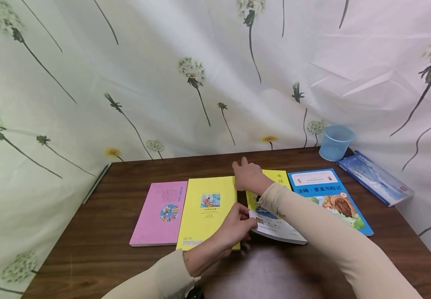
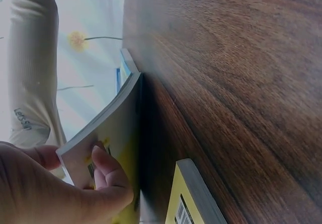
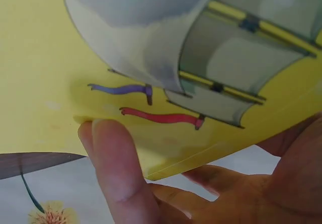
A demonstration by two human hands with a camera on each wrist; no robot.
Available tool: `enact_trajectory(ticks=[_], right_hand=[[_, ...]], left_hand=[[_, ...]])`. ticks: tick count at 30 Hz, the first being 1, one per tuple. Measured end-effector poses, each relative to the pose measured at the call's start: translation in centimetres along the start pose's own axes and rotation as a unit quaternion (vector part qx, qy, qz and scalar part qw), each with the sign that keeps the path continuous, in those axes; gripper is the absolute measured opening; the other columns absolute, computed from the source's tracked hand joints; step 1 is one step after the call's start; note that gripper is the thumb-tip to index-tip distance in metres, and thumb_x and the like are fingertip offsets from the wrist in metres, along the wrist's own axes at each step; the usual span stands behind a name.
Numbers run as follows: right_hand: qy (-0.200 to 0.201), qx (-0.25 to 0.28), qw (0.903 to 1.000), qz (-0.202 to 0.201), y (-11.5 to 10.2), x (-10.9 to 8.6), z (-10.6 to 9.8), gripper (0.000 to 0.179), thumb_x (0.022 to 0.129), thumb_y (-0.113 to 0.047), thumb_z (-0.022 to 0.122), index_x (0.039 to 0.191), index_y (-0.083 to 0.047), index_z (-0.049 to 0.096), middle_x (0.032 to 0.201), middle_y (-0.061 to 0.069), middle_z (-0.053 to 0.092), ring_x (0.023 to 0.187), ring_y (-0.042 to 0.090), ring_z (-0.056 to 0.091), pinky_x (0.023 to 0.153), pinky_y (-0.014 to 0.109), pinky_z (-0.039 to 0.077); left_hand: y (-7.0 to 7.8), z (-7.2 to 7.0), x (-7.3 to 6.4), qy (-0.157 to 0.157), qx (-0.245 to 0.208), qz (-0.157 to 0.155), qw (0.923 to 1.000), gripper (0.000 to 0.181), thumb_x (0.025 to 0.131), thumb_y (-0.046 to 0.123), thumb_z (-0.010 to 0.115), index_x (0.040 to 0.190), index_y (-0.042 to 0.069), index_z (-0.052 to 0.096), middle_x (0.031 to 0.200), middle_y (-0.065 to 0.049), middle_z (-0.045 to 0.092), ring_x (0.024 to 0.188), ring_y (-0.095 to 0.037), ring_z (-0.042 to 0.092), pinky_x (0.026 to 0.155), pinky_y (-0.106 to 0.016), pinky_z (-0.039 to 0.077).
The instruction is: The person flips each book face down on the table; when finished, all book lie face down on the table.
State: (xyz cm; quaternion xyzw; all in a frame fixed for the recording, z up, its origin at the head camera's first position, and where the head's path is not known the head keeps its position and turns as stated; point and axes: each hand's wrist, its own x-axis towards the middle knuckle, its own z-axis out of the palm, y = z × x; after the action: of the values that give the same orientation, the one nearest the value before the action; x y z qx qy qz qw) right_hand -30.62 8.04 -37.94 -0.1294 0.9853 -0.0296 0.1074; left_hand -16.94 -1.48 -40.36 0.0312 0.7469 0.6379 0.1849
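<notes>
A yellow paperback with a sailing ship on its cover [image 1: 265, 214] lies tilted on the desk, its left side raised and bent. My left hand [image 1: 234, 226] pinches its near left corner between thumb and fingers. In the left wrist view the fingers [image 2: 111, 176] lie against the barcoded face. Up at the far left corner, my right hand [image 1: 252, 176] grips the same book's edge, with fingers [image 3: 116, 158] against the yellow cover in the right wrist view. Left of it lies another yellow book [image 1: 209, 218] with a small picture. The right forearm hides part of the held book.
A pink book [image 1: 161, 216] lies at the left, a blue storybook [image 1: 329, 195] at the right. Beyond it are a blue-and-white book [image 1: 376, 178] and a light blue cup [image 1: 336, 143]. A floral curtain [image 1: 155, 104] hangs behind the wooden desk [image 1: 99, 249].
</notes>
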Motion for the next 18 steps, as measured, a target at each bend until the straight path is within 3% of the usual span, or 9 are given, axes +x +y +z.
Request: enact_trajectory(ticks=[3,7,18], right_hand=[[-0.008,0.002,0.9999,-0.006,0.1,0.0,-0.3,0.070,0.095,-0.026,0.059,0.157,-0.012,0.031,0.163,0.025,0.023,0.085,0.029,0.058,0.064,0.033,0.044],[-0.012,0.010,0.9998,-0.009,0.0,-0.1,-0.7,0.069,0.093,-0.026,0.061,0.155,-0.012,0.034,0.158,0.024,0.033,0.091,0.031,0.056,0.068,0.034,0.046],[0.004,0.029,0.9996,-0.002,-0.1,-0.2,-1.2,0.069,0.093,-0.024,0.062,0.155,-0.015,0.033,0.147,0.021,0.044,0.097,0.031,0.055,0.072,0.038,0.049]], left_hand=[[0.0,0.1,-0.1,0.001,0.003,0.010,0.9999,0.034,0.083,0.004,0.061,0.112,0.000,0.044,0.099,-0.012,0.060,0.072,-0.016,0.052,0.057,-0.027,0.045],[0.2,0.3,-0.2,0.000,0.007,0.016,0.9999,0.034,0.083,0.005,0.062,0.112,0.001,0.044,0.101,-0.013,0.060,0.077,-0.017,0.054,0.059,-0.030,0.048],[0.7,0.3,-0.1,-0.014,-0.012,0.005,0.9998,0.036,0.086,0.008,0.062,0.113,0.002,0.039,0.102,-0.016,0.064,0.076,-0.015,0.063,0.063,-0.032,0.058]])
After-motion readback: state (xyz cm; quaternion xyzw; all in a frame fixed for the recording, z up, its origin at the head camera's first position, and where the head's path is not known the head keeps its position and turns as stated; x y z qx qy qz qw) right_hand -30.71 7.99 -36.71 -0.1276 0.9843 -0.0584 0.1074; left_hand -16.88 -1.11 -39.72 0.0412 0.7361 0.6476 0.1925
